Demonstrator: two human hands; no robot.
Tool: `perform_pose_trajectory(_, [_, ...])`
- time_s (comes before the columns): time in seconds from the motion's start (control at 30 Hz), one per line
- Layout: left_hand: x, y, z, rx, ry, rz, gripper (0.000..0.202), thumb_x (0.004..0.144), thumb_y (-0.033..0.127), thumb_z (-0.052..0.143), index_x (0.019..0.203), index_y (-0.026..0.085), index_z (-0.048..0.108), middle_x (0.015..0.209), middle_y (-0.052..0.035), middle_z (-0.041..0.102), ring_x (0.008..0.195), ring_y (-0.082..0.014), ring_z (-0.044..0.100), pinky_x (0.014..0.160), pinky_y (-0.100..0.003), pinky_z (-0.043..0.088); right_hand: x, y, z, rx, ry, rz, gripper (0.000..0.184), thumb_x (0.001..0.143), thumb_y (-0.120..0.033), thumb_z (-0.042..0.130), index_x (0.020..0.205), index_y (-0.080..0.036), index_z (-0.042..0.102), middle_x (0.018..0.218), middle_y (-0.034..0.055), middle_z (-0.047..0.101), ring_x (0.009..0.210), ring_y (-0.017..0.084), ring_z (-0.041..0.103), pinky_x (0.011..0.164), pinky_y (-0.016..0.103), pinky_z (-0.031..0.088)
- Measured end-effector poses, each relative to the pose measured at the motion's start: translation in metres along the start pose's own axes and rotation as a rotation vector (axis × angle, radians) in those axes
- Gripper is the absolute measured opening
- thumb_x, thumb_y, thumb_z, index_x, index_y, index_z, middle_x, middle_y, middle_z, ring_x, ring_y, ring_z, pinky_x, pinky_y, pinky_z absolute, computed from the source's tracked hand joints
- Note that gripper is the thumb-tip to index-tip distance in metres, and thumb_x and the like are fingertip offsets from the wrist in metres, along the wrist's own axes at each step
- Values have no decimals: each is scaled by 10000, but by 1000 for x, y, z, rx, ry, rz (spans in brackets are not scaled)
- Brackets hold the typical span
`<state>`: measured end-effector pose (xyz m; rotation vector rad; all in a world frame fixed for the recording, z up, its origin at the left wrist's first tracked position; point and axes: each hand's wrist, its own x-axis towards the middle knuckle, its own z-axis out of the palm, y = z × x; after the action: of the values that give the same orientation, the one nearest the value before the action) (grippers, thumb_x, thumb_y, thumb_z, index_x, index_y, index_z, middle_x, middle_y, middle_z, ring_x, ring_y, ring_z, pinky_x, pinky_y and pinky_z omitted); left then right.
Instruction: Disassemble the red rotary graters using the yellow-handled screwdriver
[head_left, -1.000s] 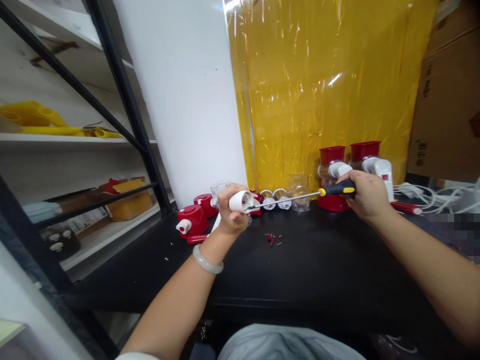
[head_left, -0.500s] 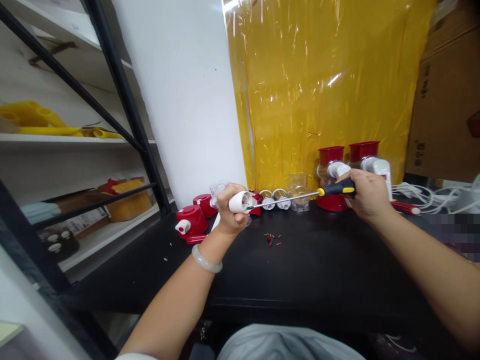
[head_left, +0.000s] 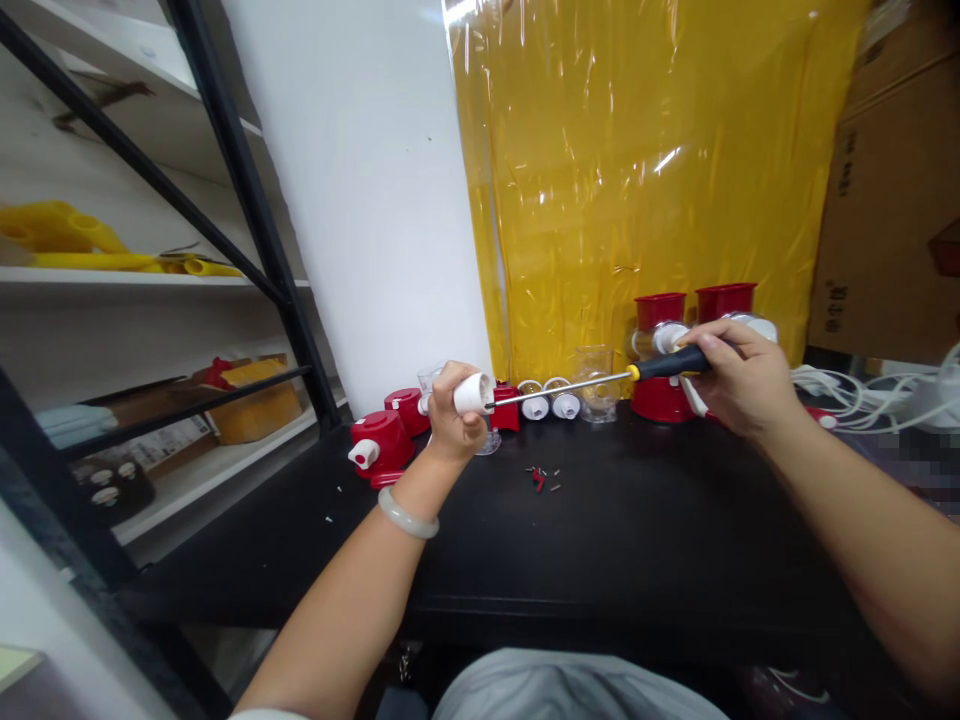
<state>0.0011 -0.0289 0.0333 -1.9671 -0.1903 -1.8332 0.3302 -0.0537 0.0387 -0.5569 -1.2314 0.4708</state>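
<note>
Both hands are raised over the black tabletop point(head_left: 525, 560), each closed around something, as the head view shows. Fingers of the left hand point(head_left: 452, 415) wrap a short white plastic cup point(head_left: 471, 394), its open mouth turned toward the right hand point(head_left: 742, 385). That right hand grips the dark handle of a screwdriver point(head_left: 664, 363), whose long metal shaft slants down across the gap between the hands. Its tip is at the cup's mouth; how far in it reaches is too small to tell. A pale bracelet point(head_left: 407, 515) circles the left wrist.

Below and between the hands lie a few small screws point(head_left: 555, 488) and a little red piece point(head_left: 538, 482). Left of the left hand sit two red housings point(head_left: 381, 442), the nearer one with a white knob point(head_left: 363, 455). Beyond the screwdriver shaft, two drums point(head_left: 534, 407) with white ends rest side by side, and just to their right is a clear plastic part point(head_left: 598, 390). Behind the right hand are two machines with red hoppers point(head_left: 660, 311), partly hidden by it. White cables point(head_left: 862, 392) are heaped farther right, past that hand.
</note>
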Motion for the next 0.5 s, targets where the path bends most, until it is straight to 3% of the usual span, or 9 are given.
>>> perform_pose_trajectory(0.1, [-3, -4, -1, 60, -35, -12, 454, 971, 627, 316, 1187, 251, 449, 864, -10, 524, 654, -138, 527, 604, -300, 443, 0, -2, 2, 49, -98, 112, 365, 725, -539, 752, 787, -193, 651, 793, 27, 630, 671, 127, 574, 575, 231, 473])
perform_pose_trajectory(0.23, [-12, -11, -4, 170, -70, -55, 443, 982, 603, 309, 1194, 237, 442, 884, -27, 570, 663, -146, 549, 617, -302, 450, 0, 0, -3, -231, -232, 247, 552, 834, -713, 519, 849, -173, 632, 475, -1, 512, 372, 117, 430, 380, 252, 327])
perform_pose_trajectory(0.33, [-19, -16, -5, 240, -121, -104, 472, 984, 605, 287, 1196, 219, 454, 915, -55, 627, 691, -160, 599, 645, -311, 464, 0, 2, -4, -315, -219, 201, 513, 815, -701, 557, 825, -191, 612, 446, -23, 475, 349, 107, 384, 363, 249, 262])
perform_pose_trajectory(0.5, [-23, -20, -5, 314, -69, -169, 507, 976, 615, 281, 1157, 200, 509, 948, -83, 664, 756, -195, 646, 654, -328, 463, -1, -1, -1, -338, -233, 51, 370, 829, -586, 612, 827, -216, 617, 564, -17, 530, 474, 119, 456, 445, 242, 329])
